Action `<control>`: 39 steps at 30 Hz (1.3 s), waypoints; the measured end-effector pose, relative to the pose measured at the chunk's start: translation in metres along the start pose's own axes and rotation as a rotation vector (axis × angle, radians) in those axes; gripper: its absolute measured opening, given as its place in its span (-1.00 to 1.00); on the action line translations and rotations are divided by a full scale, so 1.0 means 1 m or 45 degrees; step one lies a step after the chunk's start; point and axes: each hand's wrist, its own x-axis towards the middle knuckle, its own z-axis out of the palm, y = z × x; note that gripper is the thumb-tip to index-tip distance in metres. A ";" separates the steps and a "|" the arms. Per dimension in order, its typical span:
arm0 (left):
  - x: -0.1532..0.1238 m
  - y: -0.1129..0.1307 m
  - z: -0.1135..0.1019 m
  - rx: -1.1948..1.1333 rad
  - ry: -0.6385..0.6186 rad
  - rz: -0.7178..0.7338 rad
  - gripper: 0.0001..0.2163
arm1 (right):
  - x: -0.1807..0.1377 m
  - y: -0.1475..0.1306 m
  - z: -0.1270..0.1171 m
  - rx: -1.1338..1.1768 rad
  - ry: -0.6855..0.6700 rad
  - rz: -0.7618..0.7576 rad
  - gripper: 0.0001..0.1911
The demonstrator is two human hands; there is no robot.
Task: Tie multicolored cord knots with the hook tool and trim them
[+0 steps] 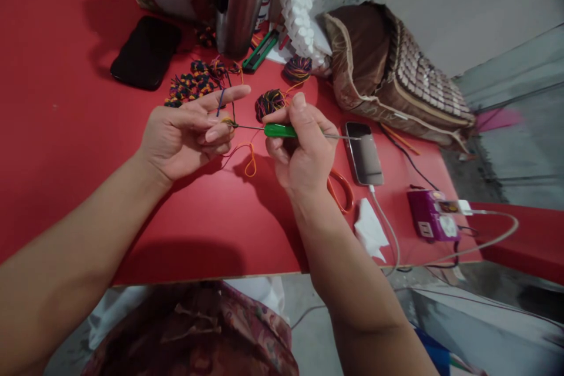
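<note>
My right hand (306, 144) is closed round the green handle of a crochet hook (281, 130), its thin metal shaft pointing left. The hook's tip meets a small piece of yarn work (230, 123), pinched between the thumb and fingers of my left hand (189, 135). Dark yarn (220, 103) runs over my left index finger, which is stretched out to the right. An orange yarn loop (251, 161) hangs below the work. Just behind my hands lie a multicoloured yarn ball (269, 104) and a second yarn ball (298, 69).
Knotted dark-and-orange yarn pieces (189, 83) lie behind my left hand, near a black phone (147, 53). A metal flask (244, 6) and green cutter (261, 51) stand farther back. Orange-handled scissors (341, 191), a charging phone (363, 154) and a purple power box (429, 215) lie right.
</note>
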 end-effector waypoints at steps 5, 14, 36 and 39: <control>0.001 -0.002 0.001 0.047 0.004 0.084 -0.51 | -0.010 -0.003 0.002 -0.035 0.030 -0.136 -0.60; 0.006 -0.008 -0.010 0.048 0.002 0.135 -0.41 | -0.017 -0.002 -0.003 -0.787 -0.191 -1.103 -0.78; 0.011 -0.005 -0.011 0.116 -0.009 0.231 -0.51 | -0.012 -0.010 0.006 -0.206 -0.050 -0.393 -0.65; 0.009 -0.002 -0.010 0.090 -0.012 0.135 -0.53 | -0.004 -0.010 0.005 -0.088 -0.076 -0.188 -0.53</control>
